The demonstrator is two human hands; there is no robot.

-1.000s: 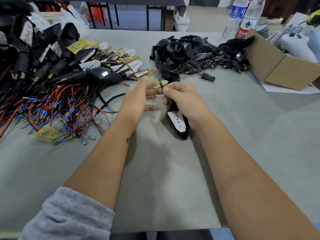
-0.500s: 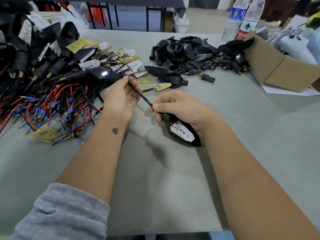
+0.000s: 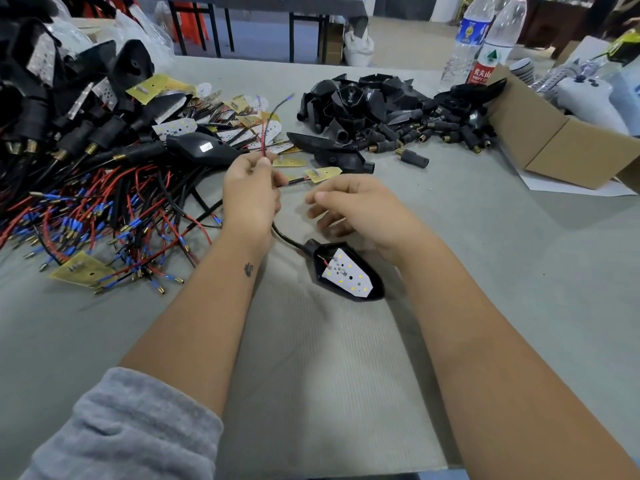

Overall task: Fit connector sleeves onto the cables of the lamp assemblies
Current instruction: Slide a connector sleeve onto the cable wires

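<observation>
Head view: left hand (image 3: pixel 251 194) pinched the cable (image 3: pixel 268 131), its fingers curled round it; the lamp assembly (image 3: pixel 346 271) lay on the surface (image 3: pixel 329 375) under the right hand (image 3: pixel 360 206), which was relaxed and empty. Risk: loose wire ends could splay and block a sleeve (image 3: pixel 414 158)

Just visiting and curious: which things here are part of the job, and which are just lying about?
In use: lamp, its cable gripped by the left hand, right hand, sleeve.
Lying about: water bottles, cardboard box.
</observation>
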